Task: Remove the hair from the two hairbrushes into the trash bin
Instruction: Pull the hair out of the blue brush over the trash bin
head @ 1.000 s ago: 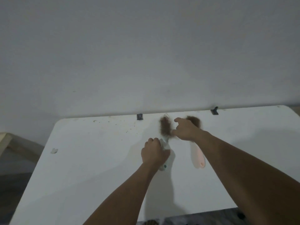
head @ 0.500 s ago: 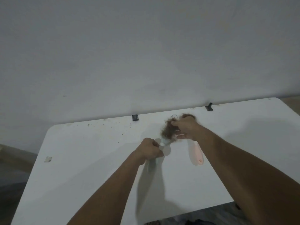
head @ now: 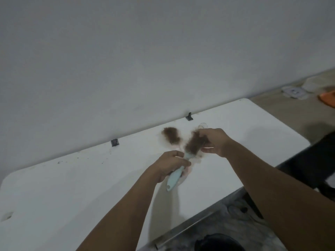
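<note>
Above the white table (head: 76, 192), near its far edge, the left hand (head: 170, 164) grips a blue hairbrush (head: 175, 179) by the handle (lifted), while the right hand (head: 215, 142) pinches its brown hair (head: 194, 144); a second hairy brush (head: 171, 135) lies behind.

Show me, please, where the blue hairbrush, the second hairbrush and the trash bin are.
blue hairbrush (head: 174, 178): head view, on its handle.
second hairbrush (head: 171, 135): head view, on its hair-covered head.
trash bin (head: 217, 242): head view, on its dark rim.

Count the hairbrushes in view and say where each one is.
2. The blue hairbrush is held in the left hand; the pink hairbrush lies on the table behind it, mostly hidden.
</note>
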`<state>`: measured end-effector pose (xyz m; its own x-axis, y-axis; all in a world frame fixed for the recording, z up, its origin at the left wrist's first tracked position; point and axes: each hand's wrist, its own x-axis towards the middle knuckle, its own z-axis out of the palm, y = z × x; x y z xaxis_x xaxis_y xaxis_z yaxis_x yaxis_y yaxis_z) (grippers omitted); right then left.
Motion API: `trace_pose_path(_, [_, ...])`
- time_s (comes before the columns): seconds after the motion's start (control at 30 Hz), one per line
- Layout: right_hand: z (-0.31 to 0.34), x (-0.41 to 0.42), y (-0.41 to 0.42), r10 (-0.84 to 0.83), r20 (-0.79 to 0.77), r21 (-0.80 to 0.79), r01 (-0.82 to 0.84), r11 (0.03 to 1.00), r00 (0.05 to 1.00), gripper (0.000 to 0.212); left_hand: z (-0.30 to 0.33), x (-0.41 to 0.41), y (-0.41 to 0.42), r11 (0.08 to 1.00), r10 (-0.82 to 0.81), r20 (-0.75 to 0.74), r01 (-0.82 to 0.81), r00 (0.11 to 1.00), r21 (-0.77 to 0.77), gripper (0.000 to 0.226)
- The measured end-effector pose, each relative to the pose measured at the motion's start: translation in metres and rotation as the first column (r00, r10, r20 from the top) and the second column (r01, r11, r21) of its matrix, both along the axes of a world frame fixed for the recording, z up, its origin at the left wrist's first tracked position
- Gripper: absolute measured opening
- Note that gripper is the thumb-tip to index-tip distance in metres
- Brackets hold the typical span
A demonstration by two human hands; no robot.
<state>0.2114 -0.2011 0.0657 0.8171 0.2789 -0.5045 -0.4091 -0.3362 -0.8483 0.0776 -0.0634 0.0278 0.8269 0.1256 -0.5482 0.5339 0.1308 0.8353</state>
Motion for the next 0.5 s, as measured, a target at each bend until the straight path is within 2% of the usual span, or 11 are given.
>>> trace_pose_path(0.1, [0.004, -0.001, -0.035, -0.099, 0.006, -0.001, 0.099, 0.995, 0.995, 0.008, 0.010, 0.012, -0.033, 0.998, -0.060, 0.012, 0.060, 0.998, -0.034, 0.019])
trace_pose_path(0.23, [0.003, -0.007, -0.085, -0.171, 0.007, 0.001, 0.171, 0.985, 0.985, 0.007, 0.014, 0.025, -0.073, 0.983, -0.185, 0.029, 0.185, 0.982, -0.017, 0.013])
trace_pose_path(0.43, [0.001, -0.016, -0.148, -0.253, -0.014, 0.013, 0.253, 0.967, 0.967, 0.023, 0.014, 0.036, -0.128, 0.981, -0.194, 0.040, 0.194, 0.980, 0.007, 0.040])
trace_pose_path(0.5, [-0.002, -0.022, -0.168, -0.272, -0.023, 0.027, 0.273, 0.962, 0.962, 0.020, 0.012, 0.037, -0.145, 0.977, -0.213, 0.033, 0.213, 0.976, -0.004, 0.046])
